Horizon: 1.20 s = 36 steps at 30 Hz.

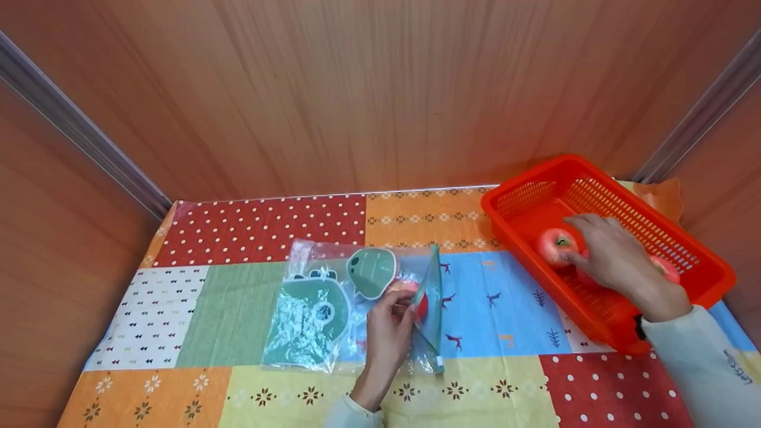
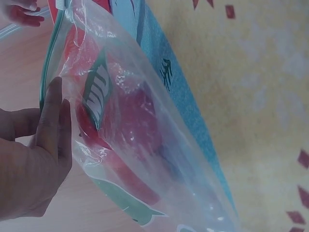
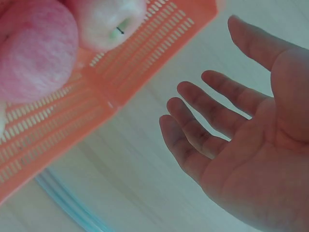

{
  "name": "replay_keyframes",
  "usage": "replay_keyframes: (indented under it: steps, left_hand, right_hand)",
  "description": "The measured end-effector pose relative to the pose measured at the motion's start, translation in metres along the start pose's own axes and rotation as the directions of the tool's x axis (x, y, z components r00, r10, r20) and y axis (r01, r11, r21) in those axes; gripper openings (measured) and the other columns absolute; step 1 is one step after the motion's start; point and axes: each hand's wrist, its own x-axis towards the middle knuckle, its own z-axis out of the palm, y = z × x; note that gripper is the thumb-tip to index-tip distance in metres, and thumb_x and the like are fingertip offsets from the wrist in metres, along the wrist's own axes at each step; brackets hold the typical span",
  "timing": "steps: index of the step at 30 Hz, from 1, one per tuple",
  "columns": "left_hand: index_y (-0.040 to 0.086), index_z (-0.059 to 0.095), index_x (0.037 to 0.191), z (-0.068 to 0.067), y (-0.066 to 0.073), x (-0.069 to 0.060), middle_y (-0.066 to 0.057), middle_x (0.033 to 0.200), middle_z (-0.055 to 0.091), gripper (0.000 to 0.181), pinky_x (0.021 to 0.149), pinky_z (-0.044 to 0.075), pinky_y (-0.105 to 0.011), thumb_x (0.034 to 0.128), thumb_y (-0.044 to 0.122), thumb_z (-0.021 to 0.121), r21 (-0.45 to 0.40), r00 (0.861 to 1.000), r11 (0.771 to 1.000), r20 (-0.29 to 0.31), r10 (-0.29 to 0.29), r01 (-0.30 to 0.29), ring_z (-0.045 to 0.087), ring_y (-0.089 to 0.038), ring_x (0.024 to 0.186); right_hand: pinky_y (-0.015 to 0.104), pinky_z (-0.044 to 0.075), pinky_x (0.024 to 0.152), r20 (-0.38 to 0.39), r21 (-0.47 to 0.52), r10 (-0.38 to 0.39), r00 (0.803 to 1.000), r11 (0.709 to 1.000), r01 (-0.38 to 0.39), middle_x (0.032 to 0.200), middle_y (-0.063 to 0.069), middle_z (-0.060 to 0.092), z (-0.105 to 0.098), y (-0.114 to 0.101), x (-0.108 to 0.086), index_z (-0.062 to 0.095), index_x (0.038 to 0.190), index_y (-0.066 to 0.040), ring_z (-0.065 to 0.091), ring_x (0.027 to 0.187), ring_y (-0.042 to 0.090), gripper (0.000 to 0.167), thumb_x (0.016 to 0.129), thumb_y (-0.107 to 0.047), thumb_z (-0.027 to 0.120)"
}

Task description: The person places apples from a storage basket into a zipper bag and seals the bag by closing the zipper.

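patchwork cloth (image 1: 238,315) | left hand (image 1: 389,330) pinches bag (image 1: 351,315) | right hand (image 1: 615,252) spread over basket (image 1: 523,246)

And there's lettering (image 1: 737,367) in the head view, right there on the pale sleeve (image 1: 689,356) behind the right hand (image 1: 612,255), out by the right edge of the desk (image 1: 244,309)! It's a single line, dark characters on light cloth, running slantwise along the forearm, starting on the cuff side and reading toward the elbow. Capital L first, then e, t, s: "Lets", that much comes through! The word carries on from there, but those closing letters are too small and soft to make out for certain
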Motion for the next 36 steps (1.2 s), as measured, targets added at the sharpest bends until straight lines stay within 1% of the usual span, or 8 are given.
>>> replay_keyframes:
  steps: [3,6,16,20,23,26,31,36]
  left_hand:
    - [0.006,0.075,0.114,0.0,0.001,0.0,-0.004,0.101,0.074,0.02,0.081,0.059,-0.025,0.0965,-0.004,0.071,0.004,1.0,1.0,0.003,-0.017,0.017,0.068,-0.015,0.087]
    - [0.005,0.075,0.114,0.0,0.001,0.001,-0.004,0.101,0.074,0.02,0.081,0.06,-0.026,0.0966,-0.004,0.071,0.007,1.0,1.0,0.0,-0.019,0.019,0.068,-0.016,0.087]
    - [0.006,0.075,0.115,0.0,-0.001,0.001,-0.004,0.101,0.073,0.02,0.08,0.06,-0.026,0.0968,-0.002,0.072,0.006,1.0,1.0,-0.001,-0.029,0.029,0.067,-0.015,0.087]
    - [0.005,0.075,0.115,0.0,0.0,0.001,-0.004,0.101,0.073,0.021,0.08,0.059,-0.024,0.0965,-0.003,0.072,0.007,1.0,1.0,-0.006,-0.02,0.02,0.067,-0.015,0.086]
    - [0.005,0.075,0.114,0.0,0.0,0.0,-0.004,0.101,0.073,0.021,0.08,0.058,-0.023,0.0959,-0.003,0.073,0.003,1.0,1.0,-0.009,-0.002,0.002,0.067,-0.015,0.086]
    - [0.005,0.075,0.114,0.0,-0.001,-0.001,-0.005,0.101,0.073,0.02,0.079,0.059,-0.023,0.0955,-0.003,0.074,0.001,1.0,1.0,-0.007,0.018,-0.018,0.067,-0.015,0.086]
    - [0.006,0.075,0.114,0.0,-0.001,-0.001,-0.004,0.101,0.073,0.02,0.08,0.059,-0.023,0.0959,-0.003,0.073,0.015,1.0,1.0,-0.005,0.006,-0.006,0.068,-0.015,0.086]
    - [0.006,0.075,0.114,0.001,0.0,0.0,-0.004,0.1,0.073,0.02,0.08,0.059,-0.025,0.0959,-0.003,0.073,0.025,1.0,1.0,-0.007,-0.016,0.016,0.067,-0.015,0.086]
  right_hand:
    - [0.074,0.048,0.099,0.057,-0.002,0.007,0.998,1.0,-0.007,0.148,0.032,0.05,0.001,0.003,0.006,0.047,0.152,0.005,0.05,0.116,0.049,0.08,0.089,-0.023,0.086]
    - [0.074,0.047,0.1,0.098,-0.001,0.007,0.995,1.0,-0.007,0.146,0.031,0.051,0.003,0.006,0.012,0.047,0.152,0.005,0.05,0.115,0.048,0.079,0.089,-0.025,0.085]
    - [0.076,0.048,0.099,0.174,-0.006,0.051,0.984,0.999,-0.05,0.14,0.027,0.053,0.01,0.012,0.024,0.047,0.152,0.0,0.05,0.115,0.046,0.083,0.086,-0.029,0.087]
    - [0.075,0.048,0.099,0.183,0.003,0.049,0.982,0.999,-0.05,0.139,0.024,0.054,0.012,0.015,0.027,0.049,0.151,-0.004,0.05,0.115,0.044,0.08,0.086,-0.03,0.087]
    - [0.074,0.048,0.1,0.175,-0.021,0.017,0.985,1.0,-0.013,0.139,0.025,0.056,0.015,0.018,0.029,0.051,0.151,-0.004,0.051,0.114,0.045,0.078,0.085,-0.025,0.088]
    - [0.074,0.046,0.102,0.17,-0.056,-0.015,0.985,0.998,0.025,0.141,0.027,0.055,0.018,0.02,0.031,0.05,0.152,-0.001,0.051,0.116,0.047,0.081,0.084,-0.022,0.088]
    - [0.074,0.044,0.104,0.204,-0.08,-0.019,0.979,0.996,0.036,0.148,0.031,0.051,0.02,0.024,0.034,0.045,0.155,0.002,0.047,0.12,0.05,0.084,0.087,-0.024,0.086]
    - [0.073,0.041,0.105,0.232,-0.081,-0.028,0.972,0.996,0.048,0.148,0.032,0.05,0.023,0.028,0.037,0.044,0.155,0.003,0.044,0.122,0.051,0.077,0.092,-0.021,0.08]
